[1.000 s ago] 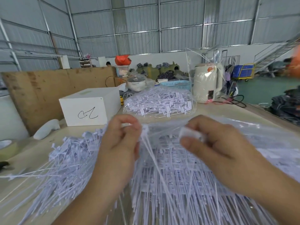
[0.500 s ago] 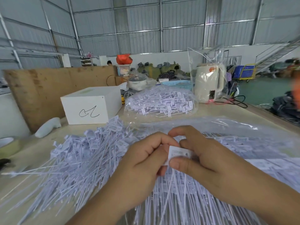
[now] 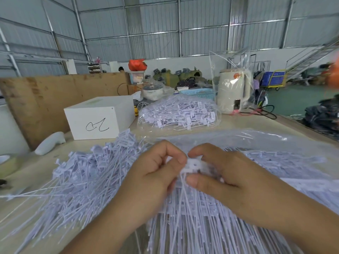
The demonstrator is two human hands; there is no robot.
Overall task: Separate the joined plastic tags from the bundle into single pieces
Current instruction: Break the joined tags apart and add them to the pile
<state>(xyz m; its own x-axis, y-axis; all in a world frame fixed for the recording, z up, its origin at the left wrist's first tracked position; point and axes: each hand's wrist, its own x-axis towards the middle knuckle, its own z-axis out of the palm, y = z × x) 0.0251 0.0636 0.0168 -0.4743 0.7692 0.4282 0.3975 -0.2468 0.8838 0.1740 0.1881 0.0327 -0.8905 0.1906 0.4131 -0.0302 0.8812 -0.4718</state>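
White plastic tags (image 3: 192, 166) sit pinched between your two hands. Your left hand (image 3: 156, 178) curls its fingers round one side of the small joined piece, and your right hand (image 3: 220, 175) pinches the other side with thumb and fingers. Thin white tails hang down from the piece between your hands.

Under your hands lies a big pile of tags (image 3: 211, 226), resting partly on a clear plastic sheet (image 3: 256, 140). To your left a loose heap of tags (image 3: 82, 180) spreads over the surface (image 3: 36, 171), with the flat ends up and the long tails fanned out toward you.

Farther back a clear bag of tags (image 3: 179, 114) sits on the surface. Just left of it stands a white box (image 3: 99, 118) with a black squiggle on its front. A cream kettle (image 3: 233, 92), wrapped in clear plastic, stands behind the bag to the right. A blue basket (image 3: 198, 92) is behind the bag too. A brown board (image 3: 55, 96) leans up behind the box.
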